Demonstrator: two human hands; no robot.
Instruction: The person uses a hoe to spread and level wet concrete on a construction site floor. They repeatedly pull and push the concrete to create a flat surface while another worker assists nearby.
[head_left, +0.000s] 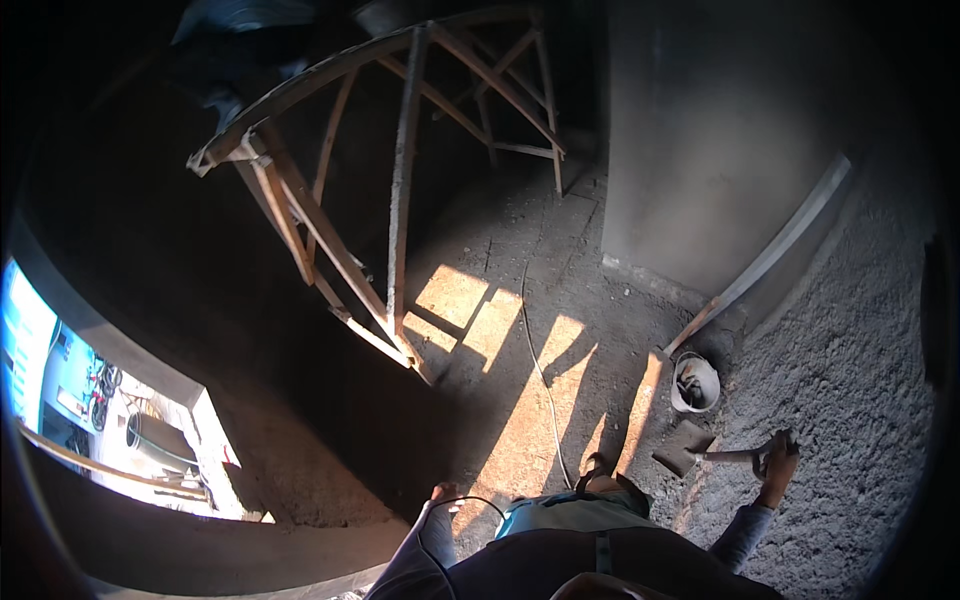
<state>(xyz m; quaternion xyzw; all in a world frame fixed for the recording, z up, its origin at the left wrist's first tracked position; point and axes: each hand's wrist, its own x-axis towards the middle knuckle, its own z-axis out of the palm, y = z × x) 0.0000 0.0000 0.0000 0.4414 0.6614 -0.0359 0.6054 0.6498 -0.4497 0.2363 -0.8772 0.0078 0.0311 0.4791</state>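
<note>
My right hand (778, 465) is closed around the handle of a shovel (680, 449) at the lower right. The shovel's dark, square blade points left, low down beside the rough grey wall (840, 400). Just beyond the blade stands a white bucket (696, 384) with some items in it that I cannot make out. At the lower left, my left hand (446, 494) hangs away from my body, its fingers loosely apart and nothing visible in them. A thin black cord passes close to that hand.
A wooden trestle scaffold (402, 190) stands ahead on the left. A long board (780, 245) leans against the right wall, near the bucket. A cable (540, 370) runs over the sunlit dirt floor (500, 430). To the left is a bright window opening (215, 440).
</note>
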